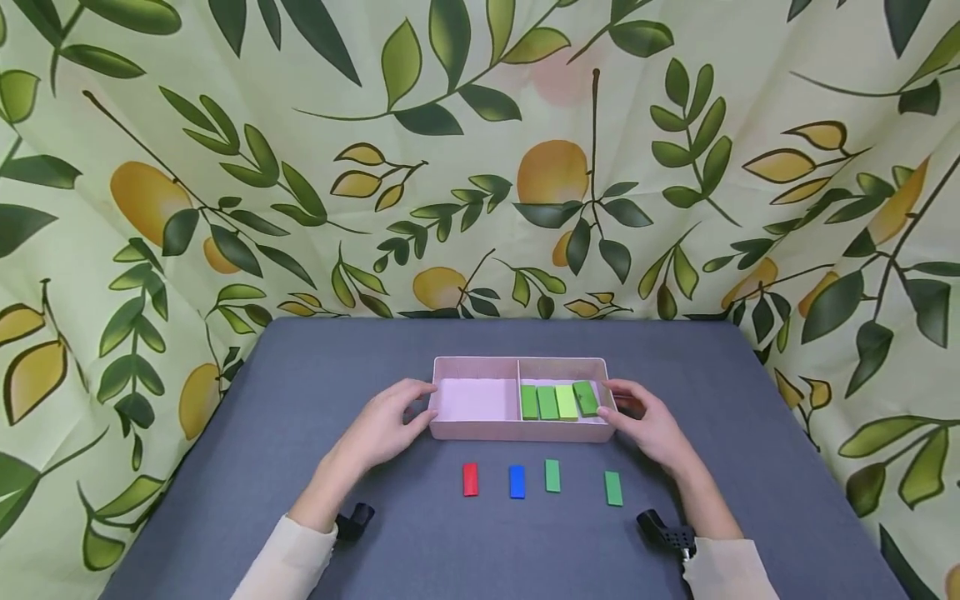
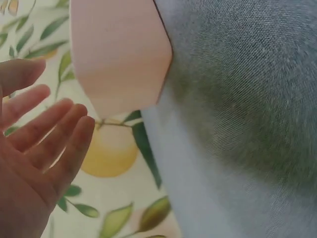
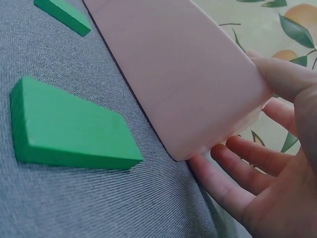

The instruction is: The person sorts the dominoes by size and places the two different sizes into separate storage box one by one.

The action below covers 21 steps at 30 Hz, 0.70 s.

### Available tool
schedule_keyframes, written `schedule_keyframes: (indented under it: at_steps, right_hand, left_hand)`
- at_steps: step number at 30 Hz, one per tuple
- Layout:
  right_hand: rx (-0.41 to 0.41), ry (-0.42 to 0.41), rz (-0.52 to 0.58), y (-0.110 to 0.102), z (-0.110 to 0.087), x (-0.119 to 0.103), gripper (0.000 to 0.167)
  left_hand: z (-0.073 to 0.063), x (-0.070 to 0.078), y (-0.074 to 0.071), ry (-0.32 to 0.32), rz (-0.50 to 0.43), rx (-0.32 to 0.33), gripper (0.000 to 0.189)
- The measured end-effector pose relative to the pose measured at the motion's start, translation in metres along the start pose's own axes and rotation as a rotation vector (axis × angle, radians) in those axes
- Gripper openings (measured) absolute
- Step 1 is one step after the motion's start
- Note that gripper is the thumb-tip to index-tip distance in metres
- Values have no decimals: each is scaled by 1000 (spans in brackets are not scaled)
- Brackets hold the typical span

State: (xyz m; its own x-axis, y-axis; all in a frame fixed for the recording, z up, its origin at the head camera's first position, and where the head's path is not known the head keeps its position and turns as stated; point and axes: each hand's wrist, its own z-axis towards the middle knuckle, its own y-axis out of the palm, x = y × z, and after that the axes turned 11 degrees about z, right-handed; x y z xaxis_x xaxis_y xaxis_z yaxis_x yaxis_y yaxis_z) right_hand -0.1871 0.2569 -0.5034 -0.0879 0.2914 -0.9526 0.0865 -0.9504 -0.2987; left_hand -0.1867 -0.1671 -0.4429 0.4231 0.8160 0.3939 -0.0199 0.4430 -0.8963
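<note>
A pink box point(image 1: 476, 430) with two compartments sits on the table between both hands. Several green blocks point(image 1: 547, 403), one of them lighter, lie in its right compartment, and the left one holds nothing. My left hand point(image 1: 386, 421) is at the box's left end, fingers extended; in the left wrist view a gap shows between most fingertips and the box. At the opposite end, my right hand point(image 1: 648, 425) touches the end wall with its fingertips, thumb at the rim. In front of the box lie a red block point(image 1: 470, 480), a blue block point(image 1: 517, 482) and two green blocks point(image 1: 552, 476).
A dark grey-blue cloth covers the table point(image 1: 337, 350). Behind and beside it hangs a curtain point(image 1: 480, 208) printed with leaves and fruit. A black wrist camera point(image 1: 663, 533) is on the right arm, another black camera point(image 1: 355, 522) on the left.
</note>
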Motion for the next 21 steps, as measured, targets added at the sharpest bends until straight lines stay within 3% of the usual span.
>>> schedule_keyframes:
  at_steps: [4,9,16,21]
  right_hand:
    - [-6,2,9,0,1,-3,56]
    - [-15,11,13,0,2,-8,57]
    - [-14,26,8,-1,2,-7,58]
    - [-7,24,6,0,2,-2,58]
  left_hand:
    - [-8,14,-7,123,105,34,29]
    - [-14,32,-1,252,164,44,24]
    - [-18,51,25,429,347,-38,25]
    - [-19,57,36,471,451,-85,26]
